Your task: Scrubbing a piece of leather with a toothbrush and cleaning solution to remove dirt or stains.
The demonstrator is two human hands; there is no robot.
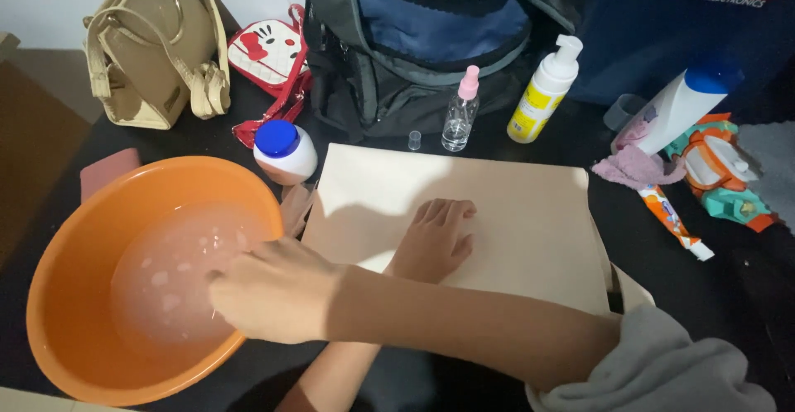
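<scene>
Head view. Right hand (273, 292) crosses over the left forearm and sits at the near rim of the orange basin (58, 238). Its fingers curl down towards the water (166, 279), and its back faces the camera, so I cannot tell whether it grips anything. Left hand (435, 238) lies released, palm down and fingers spread, on the beige sheet (530, 213), just beyond the right wrist.

Handling, judged:
- Basin is stiff plastic and shallowly filled. It is likely heavy enough to slosh, with a wet, slippery rim. Best hold is the rim on two opposite sides, kept level.
- Sheet looks light and pliant (cloth or card, cannot tell). It would probably slide on the desk (712, 296) unless pressed flat or pinched at an edge.

Surface: the desk is dark and crowded.
- Beyond the right hand: white jar with blue lid (284, 151), close to the basin rim.
- Beyond the left hand: clear spray bottle (460, 114), pump bottle (542, 89) and dark backpack (397, 64).
- Far beyond the basin: tan handbag (153, 48).
- Outward of the left hand, past the sheet: pink cloth (633, 168).

Room: dim, with a pale wall behind.
</scene>
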